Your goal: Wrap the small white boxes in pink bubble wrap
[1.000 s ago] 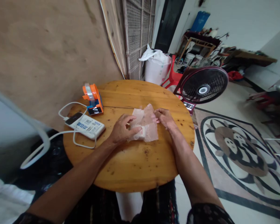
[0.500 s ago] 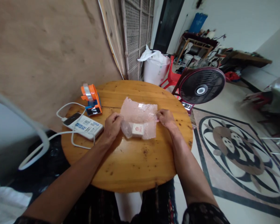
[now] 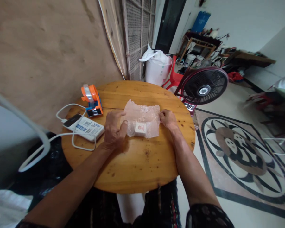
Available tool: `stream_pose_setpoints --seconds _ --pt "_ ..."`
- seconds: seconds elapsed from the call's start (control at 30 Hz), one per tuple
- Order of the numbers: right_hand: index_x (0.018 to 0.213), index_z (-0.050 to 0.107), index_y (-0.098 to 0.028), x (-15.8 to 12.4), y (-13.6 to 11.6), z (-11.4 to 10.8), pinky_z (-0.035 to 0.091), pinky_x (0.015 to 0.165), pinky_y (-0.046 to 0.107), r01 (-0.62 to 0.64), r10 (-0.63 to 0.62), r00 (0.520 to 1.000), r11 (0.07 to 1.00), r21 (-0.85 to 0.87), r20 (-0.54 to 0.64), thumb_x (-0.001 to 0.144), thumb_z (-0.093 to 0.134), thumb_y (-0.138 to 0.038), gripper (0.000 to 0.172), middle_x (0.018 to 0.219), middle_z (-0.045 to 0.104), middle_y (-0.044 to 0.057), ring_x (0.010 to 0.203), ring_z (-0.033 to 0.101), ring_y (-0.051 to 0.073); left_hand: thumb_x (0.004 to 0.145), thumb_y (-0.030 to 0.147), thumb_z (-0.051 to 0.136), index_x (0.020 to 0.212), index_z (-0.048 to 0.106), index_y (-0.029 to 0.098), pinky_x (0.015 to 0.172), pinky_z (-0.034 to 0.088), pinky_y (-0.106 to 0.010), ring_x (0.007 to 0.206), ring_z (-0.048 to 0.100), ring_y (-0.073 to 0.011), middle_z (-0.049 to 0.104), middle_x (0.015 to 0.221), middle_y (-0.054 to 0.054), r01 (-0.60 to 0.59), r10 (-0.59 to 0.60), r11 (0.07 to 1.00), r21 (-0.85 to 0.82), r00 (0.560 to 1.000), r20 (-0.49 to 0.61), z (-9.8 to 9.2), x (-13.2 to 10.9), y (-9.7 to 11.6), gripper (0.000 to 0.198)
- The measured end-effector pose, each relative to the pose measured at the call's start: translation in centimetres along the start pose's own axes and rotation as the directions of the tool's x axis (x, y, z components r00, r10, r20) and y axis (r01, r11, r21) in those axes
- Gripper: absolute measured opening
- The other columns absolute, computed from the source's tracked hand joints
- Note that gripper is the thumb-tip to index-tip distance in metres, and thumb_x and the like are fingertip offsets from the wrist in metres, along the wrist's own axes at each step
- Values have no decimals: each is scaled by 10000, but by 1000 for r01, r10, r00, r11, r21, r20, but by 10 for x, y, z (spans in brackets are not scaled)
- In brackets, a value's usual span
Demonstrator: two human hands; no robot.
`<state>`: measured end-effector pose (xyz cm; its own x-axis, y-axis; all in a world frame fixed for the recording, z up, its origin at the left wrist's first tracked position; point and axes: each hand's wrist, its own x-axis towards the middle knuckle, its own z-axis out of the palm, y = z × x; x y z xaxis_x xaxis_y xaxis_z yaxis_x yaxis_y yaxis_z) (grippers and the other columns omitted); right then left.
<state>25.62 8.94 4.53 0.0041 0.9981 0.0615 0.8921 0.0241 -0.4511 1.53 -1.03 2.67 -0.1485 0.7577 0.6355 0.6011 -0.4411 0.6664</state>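
Note:
A sheet of pink bubble wrap (image 3: 142,115) lies spread on the round wooden table (image 3: 133,164). Its near edge is folded over a small white box (image 3: 140,128) with a red mark. My left hand (image 3: 114,129) pinches the wrap's left side, fingers curled round the folded edge beside the box. My right hand (image 3: 168,119) grips the wrap's right edge, fingers closed on it.
An orange tape dispenser (image 3: 92,98) stands at the table's left rear. A white power bank (image 3: 85,127) with a phone and white cables lies in front of it. A dark floor fan (image 3: 201,89), a red stool and a white sack stand beyond the table.
The crumpled wrap was opened out flat, showing the small box. My left hand has since slid right and folded the near edge over the box.

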Motion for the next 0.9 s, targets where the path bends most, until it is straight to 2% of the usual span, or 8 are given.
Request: stream_pose_setpoints --seconds 0.1,0.27,0.43,0.6,0.67,0.73,0.83,0.9 --pt "832 717 -160 0 0 0 370 599 242 7 -7 1000 1000 -16 -5 859 462 -209 261 730 721 77 690 622 174 767 217 550 1103 594 198 1046 383 -459 1136 540 -288 643 1109 -103 -197 186 979 55 969 162 -1 -2 3 339" --pt "866 725 -162 -1 1 0 384 614 230 15 -15 1000 999 -32 -3 876 458 -223 273 750 732 76 696 632 167 702 206 569 1304 514 132 1091 334 -479 1267 475 -318 611 1262 -136 -287 223 945 159 917 331 5 -1 -3 610" --pt "883 728 -171 0 2 3 398 652 232 4 -4 1000 999 -42 -2 884 460 -225 274 807 739 80 768 654 180 741 274 570 1206 575 122 1077 342 -516 899 631 -243 685 865 -54 -339 295 935 104 906 304 -2 0 -5 488" --pt "889 732 -172 0 2 3 415 671 235 0 0 1000 999 -43 8 890 459 -238 281 810 741 82 781 662 187 806 296 541 962 676 133 605 473 -271 543 551 -131 589 584 20 -112 117 993 -35 922 369 -15 -1 3 263" --pt "889 732 -169 0 2 3 414 664 234 2 -1 1000 999 -44 9 891 453 -231 286 805 740 82 774 663 185 821 313 538 963 683 132 500 402 -224 481 508 -106 574 556 31 68 -2 991 -111 859 512 -21 0 8 272" --pt "894 732 -165 0 2 3 410 655 233 2 -1 1000 999 -45 10 893 451 -229 288 800 738 83 762 660 182 844 346 526 1019 672 133 489 402 -213 485 530 -108 604 565 23 286 -70 935 -210 728 682 -27 2 13 312" --pt "895 732 -161 1 2 3 405 648 232 6 -5 1000 999 -46 11 885 454 -218 284 789 735 80 749 652 178 860 389 525 1076 656 136 560 488 -247 594 640 -155 697 672 -29 545 -22 789 -283 485 874 -34 5 15 358" --pt "892 732 -159 1 2 3 401 646 231 15 -14 1000 999 -44 11 879 455 -210 283 783 733 77 744 646 175 852 378 549 1058 672 143 602 518 -265 650 673 -171 727 746 -51 578 9 770 -271 416 909 -36 6 12 336"
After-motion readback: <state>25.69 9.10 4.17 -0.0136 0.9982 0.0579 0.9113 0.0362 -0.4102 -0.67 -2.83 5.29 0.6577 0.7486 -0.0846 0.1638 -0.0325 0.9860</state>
